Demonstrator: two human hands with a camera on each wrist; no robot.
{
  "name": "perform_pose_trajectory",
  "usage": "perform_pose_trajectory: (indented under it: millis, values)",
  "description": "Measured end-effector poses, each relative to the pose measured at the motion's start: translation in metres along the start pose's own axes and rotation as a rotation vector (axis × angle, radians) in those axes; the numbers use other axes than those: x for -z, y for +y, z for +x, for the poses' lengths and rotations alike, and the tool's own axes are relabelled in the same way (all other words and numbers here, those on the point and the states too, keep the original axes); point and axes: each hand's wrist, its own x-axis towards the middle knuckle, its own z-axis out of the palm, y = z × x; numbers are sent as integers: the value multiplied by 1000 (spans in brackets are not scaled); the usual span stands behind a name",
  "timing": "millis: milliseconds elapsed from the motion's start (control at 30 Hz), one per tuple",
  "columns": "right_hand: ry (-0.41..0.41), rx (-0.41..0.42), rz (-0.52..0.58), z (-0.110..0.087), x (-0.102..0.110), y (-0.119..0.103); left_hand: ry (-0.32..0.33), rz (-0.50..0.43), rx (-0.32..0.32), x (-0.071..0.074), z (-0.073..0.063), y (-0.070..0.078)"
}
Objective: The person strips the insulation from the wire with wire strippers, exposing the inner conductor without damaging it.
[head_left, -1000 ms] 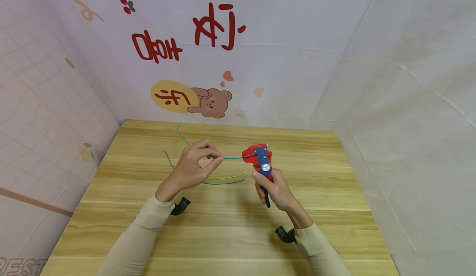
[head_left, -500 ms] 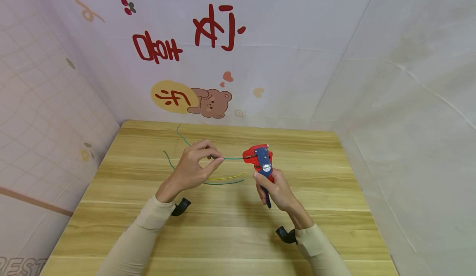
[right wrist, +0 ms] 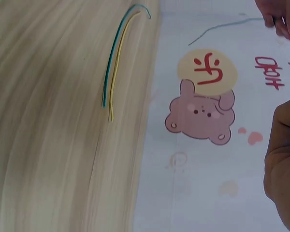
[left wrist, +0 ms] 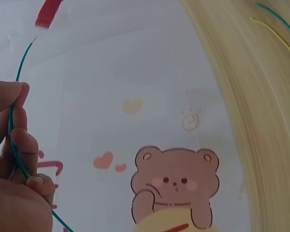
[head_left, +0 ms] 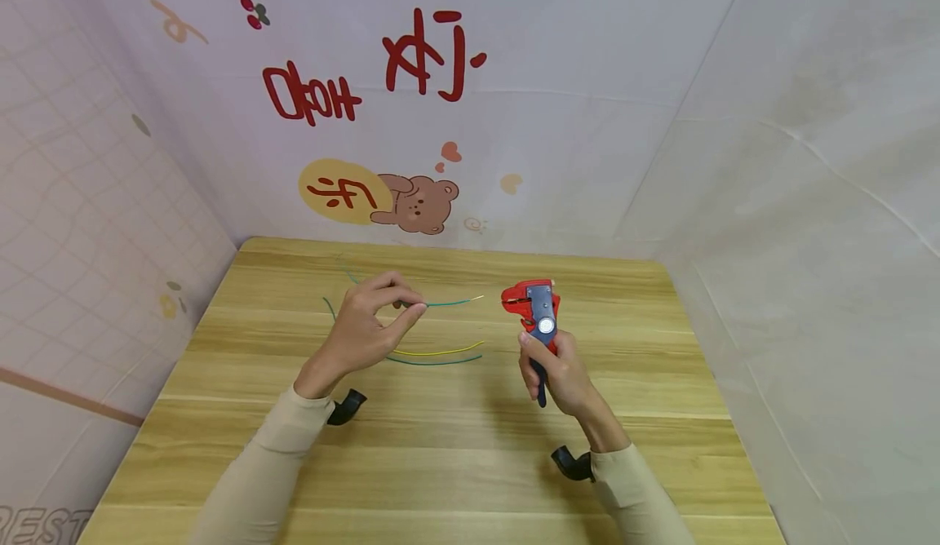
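Note:
Between thumb and forefinger my left hand [head_left: 360,329] pinches a green wire [head_left: 446,304], whose pale bare tip points right. In the left wrist view this wire [left wrist: 22,63] runs down through the curled fingers, its thin bare strands showing at the top. My right hand [head_left: 561,374] grips the handles of a red and blue wire stripper [head_left: 542,304]. A short gap separates the tool's red nose from the wire's tip. Only part of the right hand [right wrist: 284,159] shows in the right wrist view, with the tool out of sight.
A yellow wire [head_left: 448,352] and another green wire [head_left: 444,363] lie side by side on the wooden table [head_left: 441,463]. A printed cloth wall [head_left: 558,161] stands behind the table's far edge. Black curved pieces [head_left: 573,465] sit at both wrists.
The green wire's end has come out of the wire stripper and now shows a bare tip. My left hand has moved left with the wire, my right hand slightly right with the tool.

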Motion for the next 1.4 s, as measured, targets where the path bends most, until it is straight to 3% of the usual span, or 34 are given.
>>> perform_pose_trajectory:
  millis: [100, 233, 800, 1400]
  values:
    - [28, 14, 28, -3, 8, -1, 29, -9, -5, 7, -2, -3]
    - [44, 18, 25, -5, 14, -3, 17, -25, 4, 11, -3, -4]
    - [59, -37, -3, -8, 19, -2, -21, -6, 23, 3, -8, -14]
    - [11, -59, -9, -7, 21, 3, -52, 36, 74, -4, -16, -24]
